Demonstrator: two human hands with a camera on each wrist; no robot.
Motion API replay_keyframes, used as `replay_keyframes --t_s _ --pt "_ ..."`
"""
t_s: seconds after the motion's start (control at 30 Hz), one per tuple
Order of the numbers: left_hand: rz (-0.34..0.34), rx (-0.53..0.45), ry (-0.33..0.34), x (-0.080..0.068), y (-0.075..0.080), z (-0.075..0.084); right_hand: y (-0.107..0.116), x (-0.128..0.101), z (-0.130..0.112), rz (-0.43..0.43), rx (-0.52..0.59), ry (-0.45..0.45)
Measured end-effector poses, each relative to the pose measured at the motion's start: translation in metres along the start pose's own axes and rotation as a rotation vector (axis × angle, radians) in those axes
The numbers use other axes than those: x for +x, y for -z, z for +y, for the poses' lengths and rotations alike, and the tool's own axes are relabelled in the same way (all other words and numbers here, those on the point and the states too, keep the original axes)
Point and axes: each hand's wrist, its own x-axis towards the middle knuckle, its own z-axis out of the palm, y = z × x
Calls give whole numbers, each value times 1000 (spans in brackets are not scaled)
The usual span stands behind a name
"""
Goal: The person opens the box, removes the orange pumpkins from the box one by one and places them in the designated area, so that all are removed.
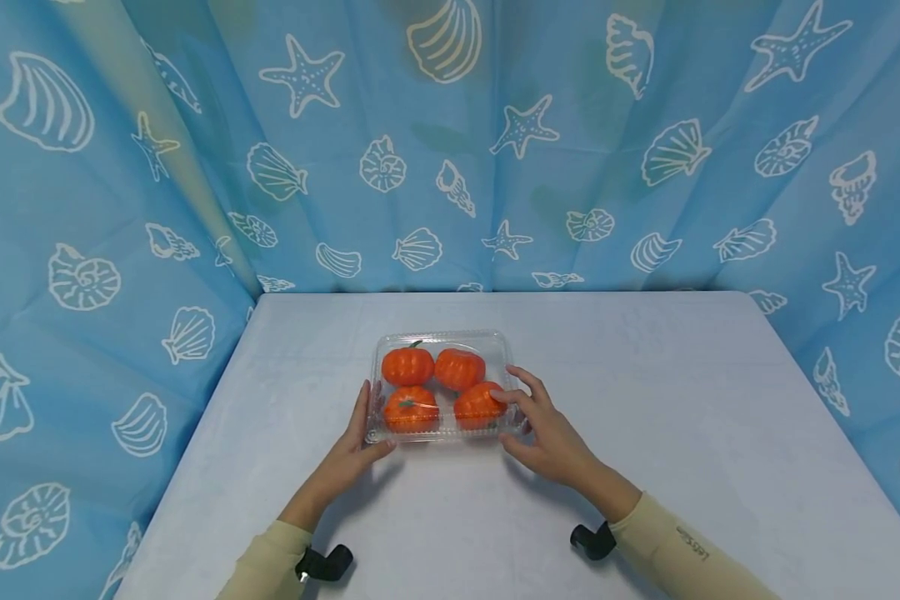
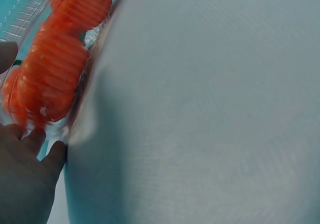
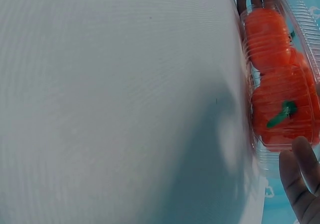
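A clear plastic clamshell box [image 1: 442,340] stands shut in the middle of the table, with four small orange pumpkins [image 1: 407,365] inside. My left hand [image 1: 360,442] cups its near left corner, fingers straight along the left side and thumb along the front edge. My right hand [image 1: 547,429] is at the near right corner, with spread fingers resting on the lid over one pumpkin [image 1: 476,404] and the thumb by the front edge. The left wrist view shows the pumpkins [image 2: 52,76] through the box wall beside my left hand [image 2: 25,169]. In the right wrist view, right fingertips [image 3: 300,179] sit next to the box [image 3: 305,14].
The box rests on a pale grey table [image 1: 645,400]. A blue curtain [image 1: 495,150] printed with shells and starfish closes off the back and both sides. Black camera straps [image 1: 326,565] sit on both wrists over cream sleeves.
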Motion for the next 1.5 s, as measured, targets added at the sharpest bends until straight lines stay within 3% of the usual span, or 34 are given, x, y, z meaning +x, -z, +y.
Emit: replay_keyframes --t_s 0.3,0.6,1.5 --pt "2 -28 -78 -1 -3 -4 -2 0 0 6 -21 -7" --pt "21 9 -123 -4 -7 -4 -3 1 0 7 -9 -2" --pt "55 25 -114 -4 -7 -5 -25 -2 1 157 -6 72"
